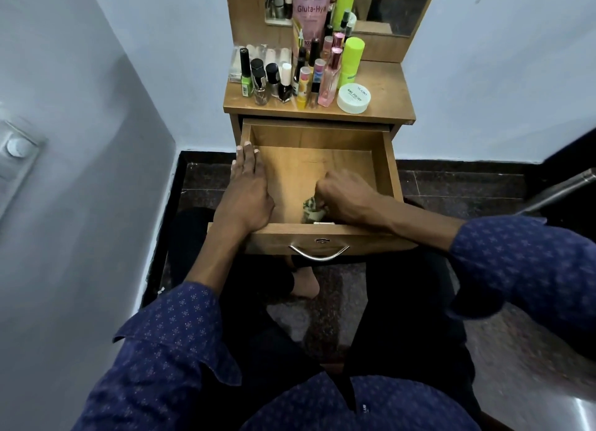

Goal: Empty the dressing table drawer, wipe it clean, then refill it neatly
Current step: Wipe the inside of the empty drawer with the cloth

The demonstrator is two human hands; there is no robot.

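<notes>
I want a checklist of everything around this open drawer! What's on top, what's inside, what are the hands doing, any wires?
Surface: wooden table top, crowded on its left and middle, bare on the right.
Job's things: drawer pulled open, empty apart from a patterned cloth near its front.
Clutter: nail polish bottles, pink lotion tube, green spray bottle and white round tub standing on the top.
Hands: left hand flat on the drawer's left edge; right hand closed on the cloth inside.
Cables: nothing seen.
Surroundings: white walls, dark floor, mirror behind.
</notes>
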